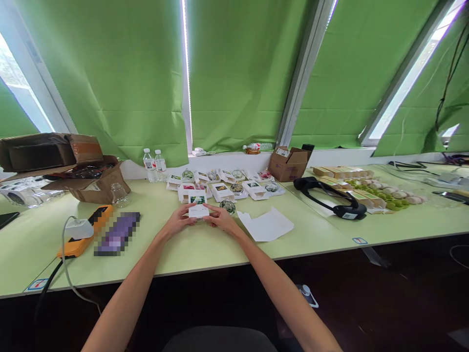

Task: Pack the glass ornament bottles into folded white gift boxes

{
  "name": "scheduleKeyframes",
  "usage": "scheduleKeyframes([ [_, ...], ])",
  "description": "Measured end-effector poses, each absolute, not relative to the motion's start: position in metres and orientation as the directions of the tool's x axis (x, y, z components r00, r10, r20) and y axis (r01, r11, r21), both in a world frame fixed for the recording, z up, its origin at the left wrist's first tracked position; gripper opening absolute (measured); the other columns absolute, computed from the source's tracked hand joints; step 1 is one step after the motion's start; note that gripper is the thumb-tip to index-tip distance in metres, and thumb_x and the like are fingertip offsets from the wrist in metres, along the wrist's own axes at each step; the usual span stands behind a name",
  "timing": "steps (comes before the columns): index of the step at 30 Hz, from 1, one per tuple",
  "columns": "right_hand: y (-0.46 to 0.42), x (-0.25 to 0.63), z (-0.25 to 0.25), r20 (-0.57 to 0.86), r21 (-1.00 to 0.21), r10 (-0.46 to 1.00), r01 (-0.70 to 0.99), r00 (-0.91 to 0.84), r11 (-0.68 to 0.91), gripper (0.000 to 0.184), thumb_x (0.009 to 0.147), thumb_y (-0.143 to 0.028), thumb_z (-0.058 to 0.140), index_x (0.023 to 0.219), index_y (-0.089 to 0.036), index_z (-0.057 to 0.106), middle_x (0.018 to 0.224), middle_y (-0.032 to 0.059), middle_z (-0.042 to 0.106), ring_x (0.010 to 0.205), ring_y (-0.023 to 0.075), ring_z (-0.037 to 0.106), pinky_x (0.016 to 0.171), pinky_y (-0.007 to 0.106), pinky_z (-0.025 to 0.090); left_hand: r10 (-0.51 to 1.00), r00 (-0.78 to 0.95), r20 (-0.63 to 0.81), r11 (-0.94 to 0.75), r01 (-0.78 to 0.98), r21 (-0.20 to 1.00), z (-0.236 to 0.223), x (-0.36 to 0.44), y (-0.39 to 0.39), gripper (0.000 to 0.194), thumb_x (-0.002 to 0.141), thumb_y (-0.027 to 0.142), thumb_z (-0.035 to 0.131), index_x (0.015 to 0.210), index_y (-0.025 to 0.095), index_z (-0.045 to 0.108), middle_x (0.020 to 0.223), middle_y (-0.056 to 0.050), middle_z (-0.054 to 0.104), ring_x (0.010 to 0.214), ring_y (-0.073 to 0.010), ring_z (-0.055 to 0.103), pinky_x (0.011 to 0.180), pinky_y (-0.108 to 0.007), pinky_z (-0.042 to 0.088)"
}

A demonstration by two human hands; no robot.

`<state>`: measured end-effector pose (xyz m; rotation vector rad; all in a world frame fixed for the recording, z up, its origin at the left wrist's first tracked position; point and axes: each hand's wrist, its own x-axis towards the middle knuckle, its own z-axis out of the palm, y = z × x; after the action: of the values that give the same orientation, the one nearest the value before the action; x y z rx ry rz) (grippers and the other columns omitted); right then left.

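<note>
Between both hands, just over the table's near middle, is a small white box with a flower picture and a barcode. My left hand grips its left side, fingers closed on it. On the right side my right hand holds the same box, thumb and fingers pressed to it. Right behind the right hand sits a round clear ornament with greenery inside. A flat white paper piece lies to the right. Farther back stand several similar white boxes, with glass ornaments beside them.
A black headset and trays of small round items lie to the right. Brown cardboard boxes stand at the left, one more at the back. An orange power strip, a cable and a blurred purple object occupy the near left.
</note>
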<state>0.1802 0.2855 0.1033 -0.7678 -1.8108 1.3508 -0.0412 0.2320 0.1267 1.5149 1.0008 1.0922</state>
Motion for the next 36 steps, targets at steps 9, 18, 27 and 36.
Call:
scheduleKeyframes([
  [9,0.2834,0.1809,0.1054,0.188,-0.968,0.815,0.036,-0.548,0.248,0.070,0.072,-0.042,0.073,0.136,-0.025,0.050,0.070,-0.0026,0.059,0.054,0.0074,0.040,0.056,0.023,0.042,0.954,0.260,0.146,-0.171,0.075,0.982,0.1257,-0.0424,0.2327,0.065,0.075,0.036,0.071,0.134,0.025,0.047,0.127,-0.011,0.059,0.096,-0.0242,0.065,0.087,-0.042,0.050],
  [18,0.2842,0.1804,0.1042,0.192,-0.967,0.815,0.035,-0.546,0.251,0.069,0.073,-0.042,0.073,0.136,-0.026,0.050,0.068,-0.0033,0.056,0.055,0.0080,0.041,0.056,0.023,0.043,0.956,0.254,0.148,-0.173,0.083,0.981,0.1250,-0.0418,0.2330,0.065,0.075,0.036,0.072,0.134,0.025,0.047,0.127,-0.011,0.059,0.096,-0.0238,0.065,0.086,-0.042,0.050],
  [27,0.2815,0.1801,0.1083,0.166,-0.969,0.829,0.068,-0.533,0.238,0.071,0.073,-0.043,0.073,0.137,-0.024,0.049,0.064,-0.0031,0.056,0.053,0.0093,0.044,0.053,0.024,0.044,0.951,0.260,0.166,-0.195,0.089,0.977,0.1264,-0.0415,0.2324,0.065,0.075,0.038,0.071,0.134,0.025,0.048,0.123,-0.010,0.061,0.094,-0.0237,0.065,0.085,-0.041,0.051],
  [36,0.2810,0.1811,0.1082,0.171,-0.967,0.824,0.070,-0.540,0.246,0.068,0.076,-0.043,0.071,0.137,-0.025,0.049,0.070,-0.0014,0.060,0.053,0.0088,0.046,0.055,0.024,0.045,0.955,0.253,0.158,-0.186,0.089,0.979,0.1268,-0.0416,0.2314,0.067,0.074,0.038,0.071,0.135,0.026,0.047,0.127,-0.011,0.059,0.096,-0.0244,0.064,0.086,-0.043,0.050],
])
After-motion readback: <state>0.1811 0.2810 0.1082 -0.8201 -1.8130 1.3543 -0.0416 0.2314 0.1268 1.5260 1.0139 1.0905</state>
